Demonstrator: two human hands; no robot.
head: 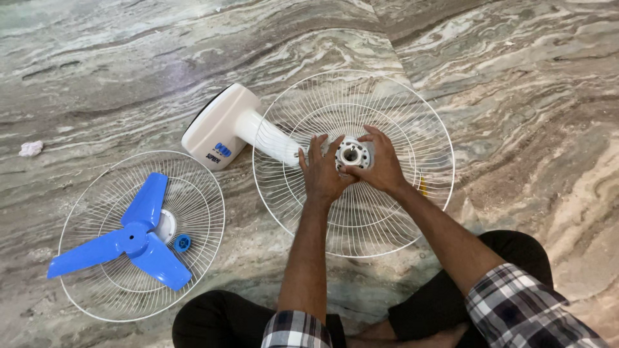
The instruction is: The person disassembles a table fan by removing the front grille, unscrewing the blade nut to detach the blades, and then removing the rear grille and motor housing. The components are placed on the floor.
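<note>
A white wire fan guard (412, 129) lies flat on the marble floor, mounted over the white fan body (222, 125). At its centre sits a white round plastic ring nut (352, 154). My right hand (383, 164) grips this nut from the right side. My left hand (320, 171) rests on the guard's wires just left of the nut, fingers spread and touching its edge.
A second wire guard (84, 290) lies at the left, holding a blue three-blade fan propeller (138, 238) and a small blue cap (182, 243). A crumpled white scrap (30, 149) lies at far left. My crossed legs (219, 319) are at the bottom.
</note>
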